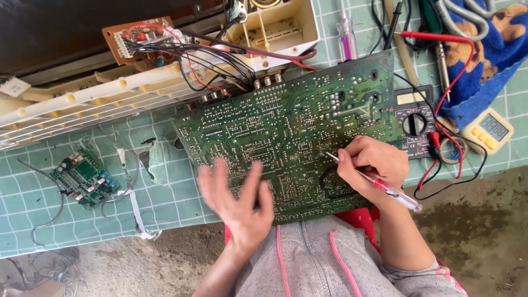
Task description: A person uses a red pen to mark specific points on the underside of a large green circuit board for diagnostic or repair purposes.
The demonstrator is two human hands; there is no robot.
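Note:
A large green circuit board [286, 126] lies solder side up across my lap and the green mat. My right hand [374, 165] grips a clear-handled screwdriver with a red band [385, 188], its metal tip resting on the board near the right side. Over the board's lower left part hovers my left hand [239, 201], blurred, palm up, fingers spread and holding nothing. Black and red wires [209, 60] run from the board's top edge to a small brown board [140, 36].
A cream plastic housing [82, 99] lies at upper left. A small green module [83, 177] with wires sits on the green grid mat [33, 209]. A multimeter [413, 124], a yellow timer [488, 130], a blue cloth [495, 49] and tools are at upper right.

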